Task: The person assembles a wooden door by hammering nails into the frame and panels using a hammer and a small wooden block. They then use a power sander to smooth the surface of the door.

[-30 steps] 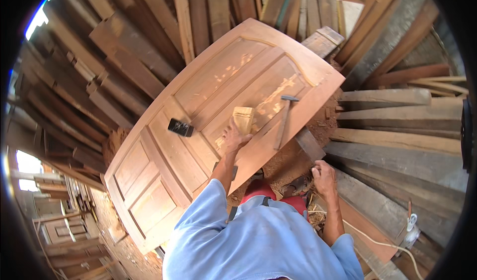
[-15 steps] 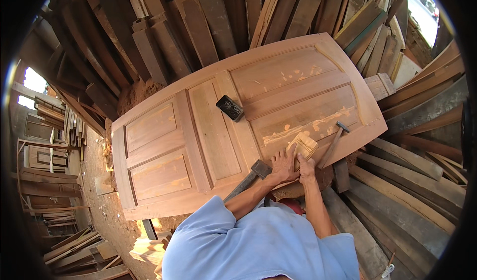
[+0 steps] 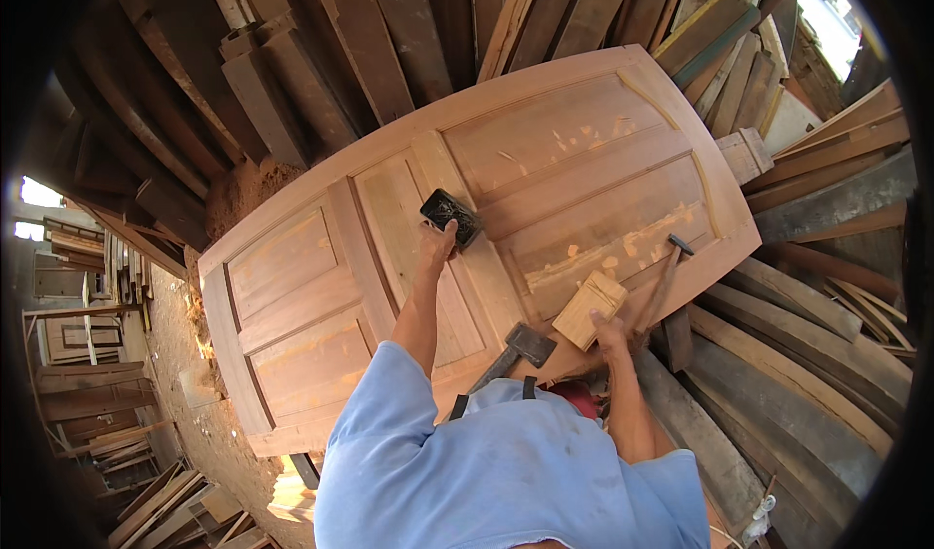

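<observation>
A panelled wooden door [image 3: 365, 291] lies flat in front of me. Near its middle, a small black open box [image 3: 443, 205] holds small thin pieces, perhaps nails. My left hand [image 3: 438, 242] grips the near edge of this box, thumb over the rim and other fingers mostly hidden. At the door's near edge, my right hand [image 3: 610, 333] is closed on the corner of a pale wooden block [image 3: 586, 306]. To the right of it lies a hammer [image 3: 660, 286] with a wooden handle. A dark mallet [image 3: 530, 345] rests left of the block, its handle slanting toward me.
Stacked dark boards [image 3: 365, 38] lean beyond the door. More long planks [image 3: 793, 364] lie to the right. Wood shavings [image 3: 623, 247] are scattered over the door's right panels. On the left, lumber [image 3: 92, 388] stands along a dusty floor [image 3: 199, 393].
My left hand has left the wooden block and reached forward and left to the black box. My right hand still holds the block, which has turned and shifted slightly nearer.
</observation>
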Demonstrator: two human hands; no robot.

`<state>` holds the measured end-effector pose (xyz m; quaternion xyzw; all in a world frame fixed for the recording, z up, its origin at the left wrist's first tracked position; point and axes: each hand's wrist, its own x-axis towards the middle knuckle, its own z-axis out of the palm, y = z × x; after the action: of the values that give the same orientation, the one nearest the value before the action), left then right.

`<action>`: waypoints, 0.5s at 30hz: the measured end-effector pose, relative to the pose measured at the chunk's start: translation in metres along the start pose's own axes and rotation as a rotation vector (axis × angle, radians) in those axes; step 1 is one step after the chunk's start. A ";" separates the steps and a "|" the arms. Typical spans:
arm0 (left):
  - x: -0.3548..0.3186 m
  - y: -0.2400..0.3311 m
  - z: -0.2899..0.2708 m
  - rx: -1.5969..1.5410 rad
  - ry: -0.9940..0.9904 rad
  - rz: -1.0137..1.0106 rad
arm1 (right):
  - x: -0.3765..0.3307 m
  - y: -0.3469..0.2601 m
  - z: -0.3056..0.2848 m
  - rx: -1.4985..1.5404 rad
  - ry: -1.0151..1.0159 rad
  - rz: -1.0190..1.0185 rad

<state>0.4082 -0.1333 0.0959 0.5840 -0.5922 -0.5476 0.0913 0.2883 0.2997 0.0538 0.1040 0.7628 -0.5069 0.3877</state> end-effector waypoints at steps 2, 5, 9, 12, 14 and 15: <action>0.011 -0.013 0.001 -0.015 -0.053 -0.008 | -0.020 -0.028 -0.005 -0.364 0.023 0.125; 0.045 -0.056 -0.019 0.218 0.147 0.085 | -0.063 -0.095 0.016 -0.741 0.035 0.181; -0.021 -0.014 -0.003 0.353 -0.093 0.169 | -0.066 -0.063 -0.012 -0.897 0.204 -0.130; -0.070 -0.013 -0.001 0.465 -0.229 0.306 | -0.086 -0.086 0.009 -0.501 0.031 -0.367; -0.106 -0.015 0.009 0.487 -0.380 0.381 | -0.090 -0.089 0.029 -0.215 -0.155 -0.381; -0.126 -0.010 0.017 0.471 -0.476 0.390 | -0.086 -0.082 0.038 -0.099 -0.251 -0.328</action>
<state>0.4389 -0.0217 0.1490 0.3218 -0.8063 -0.4893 -0.0829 0.3200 0.2490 0.1631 -0.1048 0.7393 -0.5341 0.3964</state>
